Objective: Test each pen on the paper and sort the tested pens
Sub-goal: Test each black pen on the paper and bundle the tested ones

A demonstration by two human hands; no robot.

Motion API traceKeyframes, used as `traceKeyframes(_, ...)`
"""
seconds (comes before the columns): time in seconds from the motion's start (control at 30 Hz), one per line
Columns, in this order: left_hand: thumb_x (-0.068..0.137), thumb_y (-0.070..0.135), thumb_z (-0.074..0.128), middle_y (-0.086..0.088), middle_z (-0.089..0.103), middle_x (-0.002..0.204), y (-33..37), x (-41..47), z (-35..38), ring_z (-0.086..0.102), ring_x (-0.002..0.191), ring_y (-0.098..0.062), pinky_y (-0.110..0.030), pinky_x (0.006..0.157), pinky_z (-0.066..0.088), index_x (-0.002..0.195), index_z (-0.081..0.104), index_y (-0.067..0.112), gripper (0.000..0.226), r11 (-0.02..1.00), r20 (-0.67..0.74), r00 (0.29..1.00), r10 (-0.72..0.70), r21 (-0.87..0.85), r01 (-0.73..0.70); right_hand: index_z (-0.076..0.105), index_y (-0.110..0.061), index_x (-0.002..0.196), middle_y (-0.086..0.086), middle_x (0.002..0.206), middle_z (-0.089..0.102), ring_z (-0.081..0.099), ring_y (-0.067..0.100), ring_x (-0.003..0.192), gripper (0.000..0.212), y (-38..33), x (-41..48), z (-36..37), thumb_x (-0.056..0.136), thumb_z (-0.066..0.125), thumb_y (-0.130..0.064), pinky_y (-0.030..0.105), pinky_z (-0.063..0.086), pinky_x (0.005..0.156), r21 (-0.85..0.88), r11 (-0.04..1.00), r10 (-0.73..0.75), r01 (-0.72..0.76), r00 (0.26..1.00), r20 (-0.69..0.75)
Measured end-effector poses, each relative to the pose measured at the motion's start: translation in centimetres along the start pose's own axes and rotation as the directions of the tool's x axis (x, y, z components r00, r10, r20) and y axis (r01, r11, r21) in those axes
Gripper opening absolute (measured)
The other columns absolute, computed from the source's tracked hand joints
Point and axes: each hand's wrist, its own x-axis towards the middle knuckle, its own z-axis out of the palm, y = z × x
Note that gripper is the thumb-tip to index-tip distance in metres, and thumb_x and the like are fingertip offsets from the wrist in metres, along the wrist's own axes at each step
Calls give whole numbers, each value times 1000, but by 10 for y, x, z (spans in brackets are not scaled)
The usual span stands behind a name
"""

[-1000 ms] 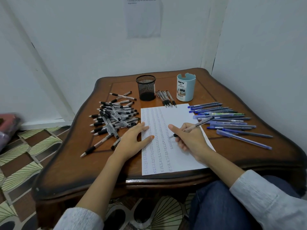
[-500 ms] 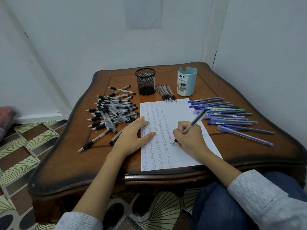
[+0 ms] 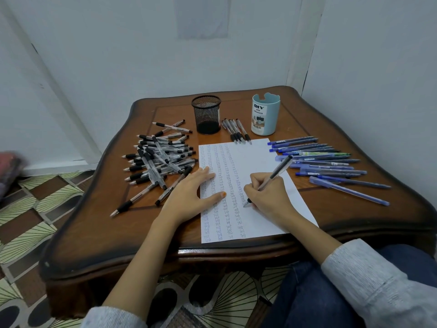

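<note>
Black-grip pile (image 3: pixel 158 162) sits left of the sheet, likely untested. Your left hand (image 3: pixel 189 197) lies flat, fingers straight, pinning the paper (image 3: pixel 260 157) at its left edge. The pen (image 3: pixel 275 175) looks light and stiff with a slick barrel, so pinch it low near the tip. Your right hand (image 3: pixel 269 200) grips it that way, tip on the sheet. Blue pens (image 3: pixel 326 162) lie to the right. A second ago the pen lay flatter; now it stands steeper.

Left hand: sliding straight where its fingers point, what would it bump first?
Sliding over the paper, the left hand would probably reach the small row of pens beside the blue cup first; depth is unclear.
</note>
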Motion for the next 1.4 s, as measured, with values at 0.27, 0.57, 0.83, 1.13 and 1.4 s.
traceKeyframes(0.27,80,64,59,14,28,155,-1,1,1,20,143,-5,-33,115,19,141,43,33,71,1000,-2,1000,-6,-2,6,30,-12,52,6,55,25,32,20,50,43,0,1,-1,80,53,12,24,33,43,5,1000,20,-20,1000,-10)
traceKeyframes(0.57,79,64,59,14,29,154,-1,1,1,21,142,-4,-32,114,20,141,44,33,71,1000,-6,1000,-2,-11,2,30,-13,48,3,51,26,32,16,43,46,3,0,-2,78,54,12,22,35,42,27,1000,12,-11,999,-41)
traceKeyframes(0.83,80,63,59,15,29,154,-1,1,1,22,142,-4,-33,114,20,141,44,32,70,1000,-8,1000,0,-14,0,29,-13,50,8,55,26,32,17,44,45,4,2,-3,79,53,13,22,34,42,43,999,22,-21,999,-32)
traceKeyframes(1.13,78,65,57,15,28,154,-1,0,1,21,142,-4,-34,115,20,141,44,32,72,1000,-10,1000,2,-8,-2,30,-12,50,8,53,25,33,19,47,43,4,2,-3,78,55,10,26,30,48,7,1000,8,-8,999,-38)
traceKeyframes(1.4,81,47,63,5,65,121,-4,-4,4,52,112,-1,-33,100,45,106,71,18,39,985,-202,965,170,36,-166,36,-9,60,6,48,39,41,11,35,38,-3,2,-9,90,59,-1,19,29,37,178,974,142,-141,990,6)
